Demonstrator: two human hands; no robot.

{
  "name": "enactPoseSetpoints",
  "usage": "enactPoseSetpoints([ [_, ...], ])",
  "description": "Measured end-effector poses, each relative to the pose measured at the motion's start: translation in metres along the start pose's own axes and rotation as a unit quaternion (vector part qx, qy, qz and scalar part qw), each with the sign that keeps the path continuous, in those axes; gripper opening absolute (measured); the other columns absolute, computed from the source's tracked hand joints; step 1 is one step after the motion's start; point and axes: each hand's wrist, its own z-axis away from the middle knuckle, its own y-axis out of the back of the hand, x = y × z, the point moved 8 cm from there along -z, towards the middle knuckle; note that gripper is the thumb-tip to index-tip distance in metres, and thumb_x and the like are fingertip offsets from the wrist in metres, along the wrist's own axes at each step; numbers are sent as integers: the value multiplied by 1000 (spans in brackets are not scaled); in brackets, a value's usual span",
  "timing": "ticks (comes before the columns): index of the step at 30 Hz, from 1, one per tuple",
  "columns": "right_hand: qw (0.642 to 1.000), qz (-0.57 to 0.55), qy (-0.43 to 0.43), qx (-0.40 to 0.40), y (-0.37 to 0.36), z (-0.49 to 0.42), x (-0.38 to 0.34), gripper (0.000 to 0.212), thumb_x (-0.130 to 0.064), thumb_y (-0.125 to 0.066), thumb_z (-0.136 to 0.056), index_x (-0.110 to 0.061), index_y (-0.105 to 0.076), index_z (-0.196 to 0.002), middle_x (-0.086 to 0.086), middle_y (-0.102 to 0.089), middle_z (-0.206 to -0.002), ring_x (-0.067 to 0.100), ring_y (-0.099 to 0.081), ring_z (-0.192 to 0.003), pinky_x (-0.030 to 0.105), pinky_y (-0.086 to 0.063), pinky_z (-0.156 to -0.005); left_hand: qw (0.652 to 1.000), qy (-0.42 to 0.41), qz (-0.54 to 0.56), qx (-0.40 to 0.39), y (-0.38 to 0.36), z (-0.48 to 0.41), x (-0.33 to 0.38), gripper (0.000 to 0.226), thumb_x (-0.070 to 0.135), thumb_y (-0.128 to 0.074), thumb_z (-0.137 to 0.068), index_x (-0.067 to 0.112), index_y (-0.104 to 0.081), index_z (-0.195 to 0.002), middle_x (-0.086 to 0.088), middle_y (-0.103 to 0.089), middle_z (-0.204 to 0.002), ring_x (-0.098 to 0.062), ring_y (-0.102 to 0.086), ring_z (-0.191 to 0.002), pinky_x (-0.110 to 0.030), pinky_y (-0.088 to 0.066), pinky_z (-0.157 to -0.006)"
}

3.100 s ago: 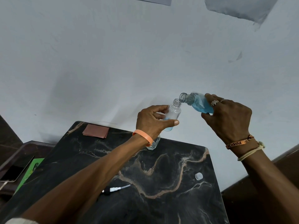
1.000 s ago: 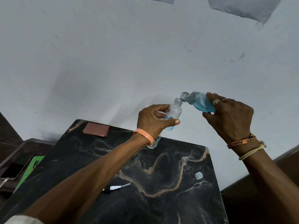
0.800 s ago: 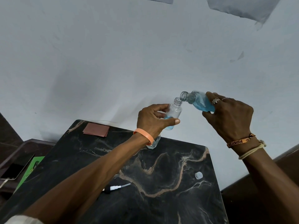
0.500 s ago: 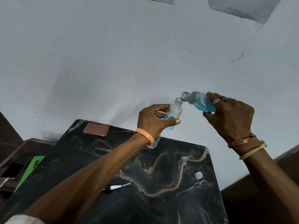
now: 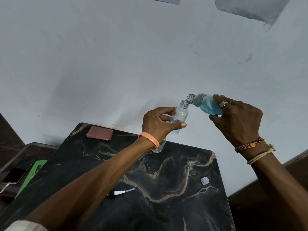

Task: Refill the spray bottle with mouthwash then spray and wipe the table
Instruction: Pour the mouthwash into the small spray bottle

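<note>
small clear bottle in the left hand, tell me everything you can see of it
The small clear bottle looks like transparent plastic, with a threaded neck and an open, capless mouth. It is held above the far edge of the marble table, tilted slightly right. Blue liquid fills only its lower part. The left hand grips its lower body, thumb across the front. The tipped mouthwash bottle, in the right hand, has its mouth just above its opening.

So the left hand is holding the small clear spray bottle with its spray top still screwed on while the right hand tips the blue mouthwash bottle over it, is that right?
Not quite. The head view shows the small clear spray bottle open at the neck; the white spray top lies on the black marble table. Otherwise right: the left hand holds it while the right hand tips the blue mouthwash bottle over it.
</note>
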Motion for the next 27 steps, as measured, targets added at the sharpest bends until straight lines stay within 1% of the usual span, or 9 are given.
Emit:
enactPoseSetpoints([
  [3,1000,0,3,2,0,0,0,56,-22,-91,-60,-5,-73,-111,17,-75,-96,38,-71,-74,34,-53,-59,1000,1,3,0,0,0,0,61,36,-92,-58,22,-72,-114,6,-74,-107,-8,-72,-88,-32,-61,-79],
  [10,1000,4,2,1,-1,0,1,54,-23,-89,-63,-6,-73,-112,17,-75,-96,38,-71,-74,33,-53,-60,1000,-2,0,-2,-1,0,-1,61,39,-92,-58,25,-72,-113,8,-74,-106,-5,-71,-87,-28,-60,-78],
  [17,1000,0,-2,-1,-2,-1,2,55,-22,-89,-62,-7,-73,-112,15,-75,-99,37,-72,-77,32,-52,-60,1000,-3,3,-2,0,0,0,59,37,-92,-58,25,-72,-112,10,-73,-103,0,-70,-84,-19,-58,-73],
  [19,1000,-1,0,1,-2,0,2,55,-22,-89,-62,-7,-73,-112,15,-74,-99,37,-72,-78,33,-53,-61,1000,0,1,-1,0,0,0,61,37,-92,-58,23,-72,-114,8,-73,-107,-2,-71,-85,-20,-58,-74],
  [24,1000,2,2,1,-4,0,1,54,-23,-89,-63,-6,-73,-112,15,-75,-99,37,-72,-77,33,-53,-60,1000,9,-2,-2,0,0,-2,62,36,-92,-59,20,-71,-116,4,-73,-110,-9,-71,-90,-31,-60,-80],
  [27,1000,0,4,-2,-5,0,1,55,-23,-89,-63,-6,-73,-112,16,-74,-99,37,-72,-77,33,-53,-61,1000,10,-5,-3,0,0,-2,62,36,-92,-60,21,-71,-116,5,-73,-111,-9,-71,-90,-32,-60,-81],
])
